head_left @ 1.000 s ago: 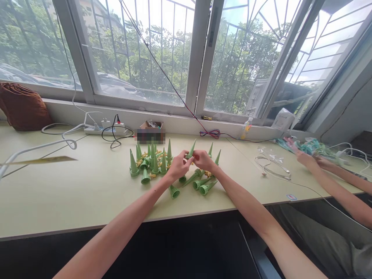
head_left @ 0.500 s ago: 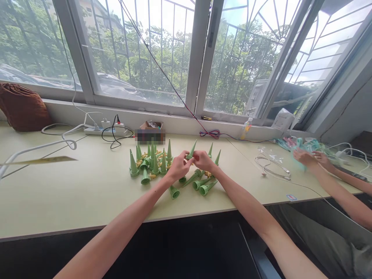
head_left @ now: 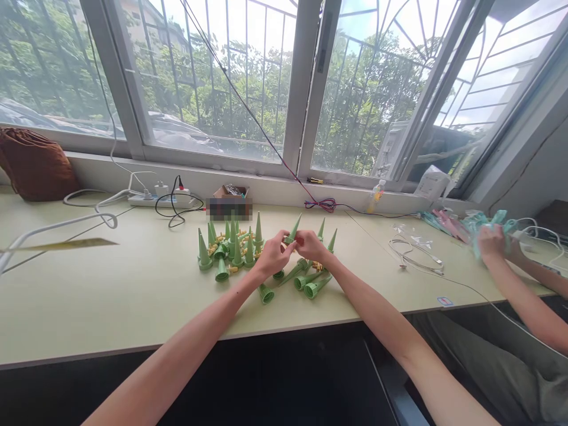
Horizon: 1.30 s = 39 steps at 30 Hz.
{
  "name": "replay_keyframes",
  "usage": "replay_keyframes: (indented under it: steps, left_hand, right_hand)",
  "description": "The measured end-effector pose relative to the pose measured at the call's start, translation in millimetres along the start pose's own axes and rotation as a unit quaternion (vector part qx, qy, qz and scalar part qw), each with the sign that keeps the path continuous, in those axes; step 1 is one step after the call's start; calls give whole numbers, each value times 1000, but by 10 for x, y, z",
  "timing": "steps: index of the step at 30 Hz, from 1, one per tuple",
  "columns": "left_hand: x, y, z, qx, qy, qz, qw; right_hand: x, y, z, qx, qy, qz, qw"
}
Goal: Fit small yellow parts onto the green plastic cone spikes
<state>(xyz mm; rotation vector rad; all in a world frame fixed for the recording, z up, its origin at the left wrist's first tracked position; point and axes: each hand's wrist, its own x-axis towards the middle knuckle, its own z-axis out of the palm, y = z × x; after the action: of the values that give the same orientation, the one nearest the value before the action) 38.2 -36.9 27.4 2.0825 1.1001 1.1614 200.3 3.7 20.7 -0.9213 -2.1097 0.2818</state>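
My left hand (head_left: 271,255) and my right hand (head_left: 311,245) meet above the pale table (head_left: 133,290), fingers pinched together on one green cone spike (head_left: 292,229) whose tip points up and away. A small red bit shows between my fingers. Left of my hands several green cones (head_left: 231,248) stand upright with small yellow parts among them. Below and right of my hands more green cones (head_left: 306,279) lie on their sides.
A co-worker's hands (head_left: 497,244) at the right handle teal and pink packets. White cables (head_left: 415,254) lie between us. A power strip (head_left: 160,198), a small cardboard box (head_left: 231,193), a brown bag (head_left: 33,163) and a bottle (head_left: 376,196) line the window sill side.
My hands have stayed on the cone with almost no movement. The co-worker's hands have moved right and lifted a teal packet.
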Motion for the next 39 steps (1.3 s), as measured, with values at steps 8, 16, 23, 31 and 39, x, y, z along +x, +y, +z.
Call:
replay_keyframes:
  steps: [8, 16, 23, 31, 39]
  left_hand:
    - [-7, 2, 5, 3, -1, 8, 1000]
    - [2, 9, 0, 0, 21, 9, 1000]
    - [35, -39, 1, -12, 80, -4, 997]
    - [60, -45, -21, -103, 83, -66, 989]
    - [88, -106, -8, -204, 71, -98, 971]
  right_hand:
    - [-3, -13, 1, 0, 3, 2, 1000]
    - [9, -44, 3, -1, 12, 19, 1000]
    - [25, -28, 39, 107, 76, 49, 990]
    - [52, -16, 52, 204, 176, 55, 962]
    - [42, -63, 43, 204, 176, -4, 963]
